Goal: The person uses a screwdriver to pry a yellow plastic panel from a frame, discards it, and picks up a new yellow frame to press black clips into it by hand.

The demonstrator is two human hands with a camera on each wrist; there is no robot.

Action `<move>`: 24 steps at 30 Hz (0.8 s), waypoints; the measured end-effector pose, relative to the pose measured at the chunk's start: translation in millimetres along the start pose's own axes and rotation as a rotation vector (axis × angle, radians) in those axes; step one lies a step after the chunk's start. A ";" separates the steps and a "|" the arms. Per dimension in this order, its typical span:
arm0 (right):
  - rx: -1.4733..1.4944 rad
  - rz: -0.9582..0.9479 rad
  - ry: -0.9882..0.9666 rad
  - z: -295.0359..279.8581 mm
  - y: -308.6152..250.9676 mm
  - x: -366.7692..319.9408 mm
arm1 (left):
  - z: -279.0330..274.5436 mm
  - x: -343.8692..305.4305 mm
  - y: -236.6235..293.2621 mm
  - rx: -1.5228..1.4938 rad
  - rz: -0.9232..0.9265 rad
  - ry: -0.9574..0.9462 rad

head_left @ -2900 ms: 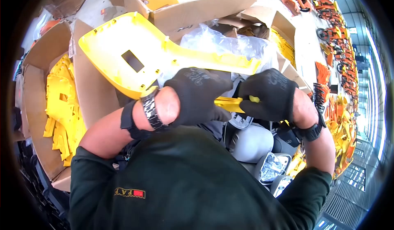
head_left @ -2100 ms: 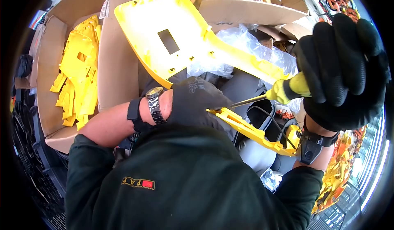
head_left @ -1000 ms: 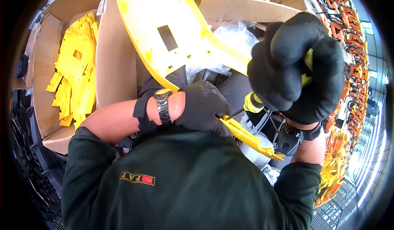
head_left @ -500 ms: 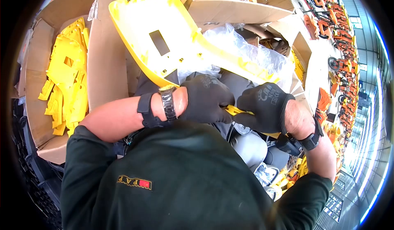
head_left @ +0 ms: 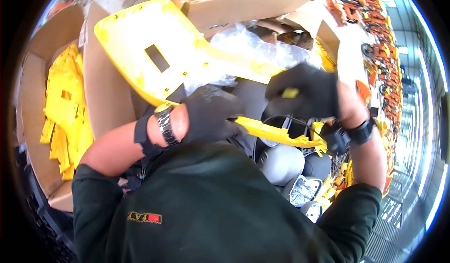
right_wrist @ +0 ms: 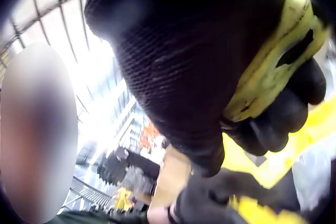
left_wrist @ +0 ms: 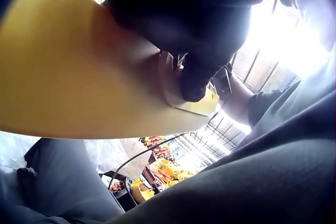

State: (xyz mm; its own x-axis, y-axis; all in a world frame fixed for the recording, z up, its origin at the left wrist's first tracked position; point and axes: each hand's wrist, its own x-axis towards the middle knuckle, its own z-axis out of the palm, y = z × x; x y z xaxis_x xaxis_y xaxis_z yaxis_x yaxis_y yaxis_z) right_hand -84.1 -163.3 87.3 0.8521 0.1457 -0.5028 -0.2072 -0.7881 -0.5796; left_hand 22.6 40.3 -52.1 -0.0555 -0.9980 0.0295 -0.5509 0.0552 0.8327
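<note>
The gloved left hand (head_left: 213, 113) grips one end of a narrow yellow plastic piece (head_left: 276, 134) that extends rightward below the right hand. The gloved right hand (head_left: 302, 92) is curled round a yellow-green handle (head_left: 290, 93), also visible as a ribbed handle (right_wrist: 273, 61) in the right wrist view. In the head view the tool's tip cannot be made out. A large yellow panel (head_left: 133, 42) with a rectangular hole lies beyond both hands, its narrow arm reaching towards the right hand. Dark glove fabric hides the left fingertips.
At the left, a cardboard box (head_left: 35, 89) holds several yellow parts (head_left: 65, 103). Clear plastic wrap (head_left: 239, 42) and another box (head_left: 248, 9) lie beyond the panel. Grey rounded parts (head_left: 283, 164) sit below the hands; a thin dark cable (left_wrist: 139, 153) hangs nearby.
The right hand has come up and away from the left, exposing more of the narrow yellow piece. The left hand still grips that piece. The head view has shifted, moving the surroundings leftward.
</note>
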 end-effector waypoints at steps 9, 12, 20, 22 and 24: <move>0.244 0.232 0.560 -21.7 6.5 -138.2 | -13.7 -1.5 16.2 -0.092 0.067 0.190; 0.457 0.172 0.632 45.4 33.6 -136.5 | -19.7 4.5 22.8 -0.089 0.044 0.205; 0.584 -0.041 1.123 139.9 53.3 -83.5 | -16.3 18.7 35.3 -0.168 -0.138 0.075; 0.724 -0.019 1.129 138.4 44.9 -81.9 | -14.0 21.2 28.9 -0.131 -0.055 0.125; 0.611 -0.008 1.136 134.7 40.1 -75.8 | -14.4 23.3 40.0 0.024 -0.194 0.051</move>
State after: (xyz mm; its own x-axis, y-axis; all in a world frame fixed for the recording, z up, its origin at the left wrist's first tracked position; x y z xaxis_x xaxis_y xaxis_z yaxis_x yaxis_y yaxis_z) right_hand -221.7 -125.3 15.8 0.7205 -0.6767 0.1515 -0.1286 -0.3452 -0.9297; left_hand 11.3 18.9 -10.2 0.0958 -0.9902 -0.1019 -0.5672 -0.1384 0.8119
